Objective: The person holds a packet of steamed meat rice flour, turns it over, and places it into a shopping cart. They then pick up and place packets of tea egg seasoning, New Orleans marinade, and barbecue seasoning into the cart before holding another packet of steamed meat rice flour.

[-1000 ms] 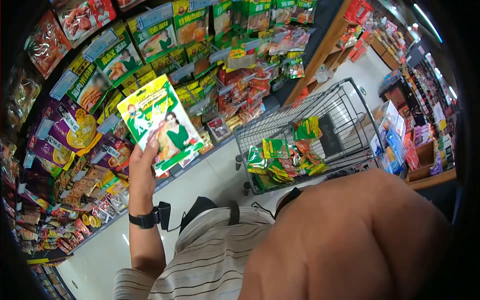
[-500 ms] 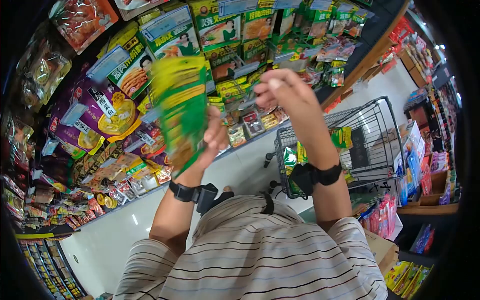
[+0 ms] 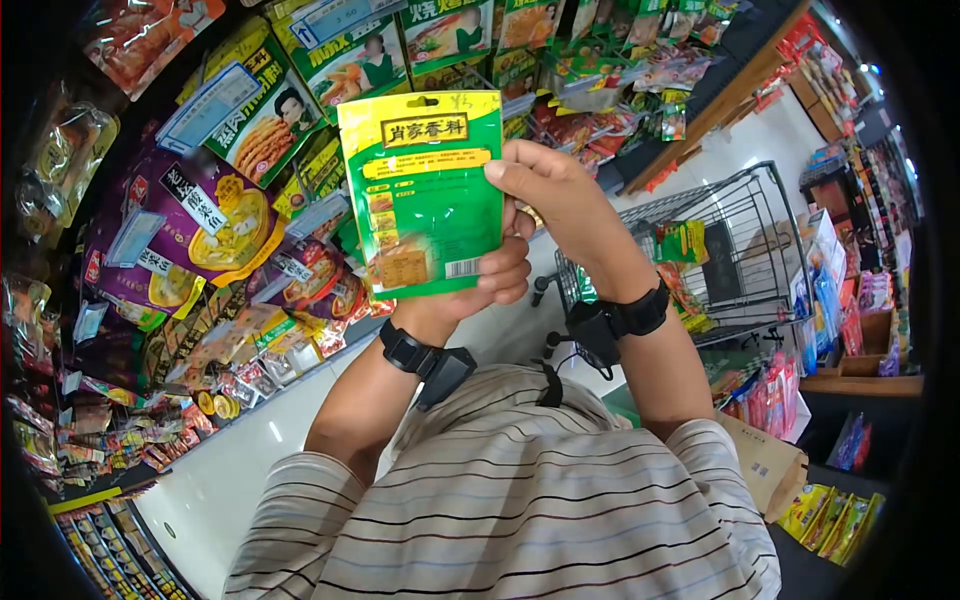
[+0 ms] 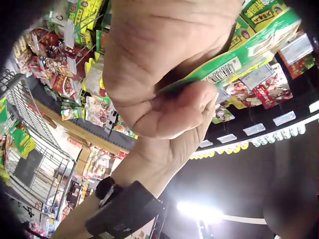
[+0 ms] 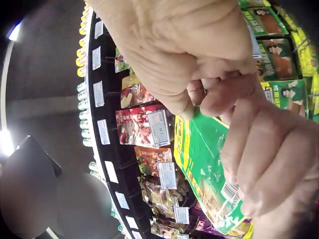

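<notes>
A green and yellow seasoning packet is held up before the shelf, its printed back with a barcode turned toward me. At its lower right edge, my left hand grips it with fingers curled over the side by the barcode. Higher on the same edge, my right hand pinches the packet, thumb on the printed face. In the right wrist view both hands meet along one edge of the packet. Only a narrow slanted strip of the packet shows in the left wrist view.
Hanging packets, including purple pouches, fill the shelf ahead, with blue price tags sticking out. A wire shopping cart with several packets stands to the right. Beyond it are more goods and a brown carton.
The packet has turned from its front to its back and moved right. My right arm has swung up from low in front, and that hand has taken hold of the packet's edge.
</notes>
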Demonstrator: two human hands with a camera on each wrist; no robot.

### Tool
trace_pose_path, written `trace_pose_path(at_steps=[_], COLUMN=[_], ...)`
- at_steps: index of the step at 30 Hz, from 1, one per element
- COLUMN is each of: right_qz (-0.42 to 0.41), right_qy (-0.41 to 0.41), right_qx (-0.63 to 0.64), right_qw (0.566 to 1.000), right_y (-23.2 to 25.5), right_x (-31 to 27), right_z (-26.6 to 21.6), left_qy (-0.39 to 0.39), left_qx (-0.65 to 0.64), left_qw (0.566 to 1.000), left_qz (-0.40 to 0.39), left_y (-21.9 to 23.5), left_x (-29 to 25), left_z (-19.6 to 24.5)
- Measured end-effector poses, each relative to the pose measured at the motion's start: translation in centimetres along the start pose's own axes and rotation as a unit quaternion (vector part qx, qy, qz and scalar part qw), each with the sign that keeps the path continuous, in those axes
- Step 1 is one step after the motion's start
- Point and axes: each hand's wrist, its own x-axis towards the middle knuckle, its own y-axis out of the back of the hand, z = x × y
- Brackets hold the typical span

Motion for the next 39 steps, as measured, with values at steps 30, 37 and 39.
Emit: trace_pose_path(at_steps=[30, 37, 39], right_qz=[0.001, 0.024, 0.004], right_qy=[0.019, 0.015, 0.005], right_qx=[0.069, 0.06, 0.076], right_qw=[0.997, 0.998, 0.997], right_y=[-0.5, -0.6, -0.3], right_x=[0.1, 0.2, 0.2], right_z=[1.8, 2.0, 2.2], left_qy=[-0.032, -0.03, -0.029], left_qx=[0.095, 0.092, 0.089], left_qw=[0.993, 0.993, 0.993], left_qz=[0.066, 0.068, 0.068], left_y=[1.2, 1.0, 1.0], left_x=[-3.6, -3.4, -3.3], left_z=[1.2, 1.2, 1.4])
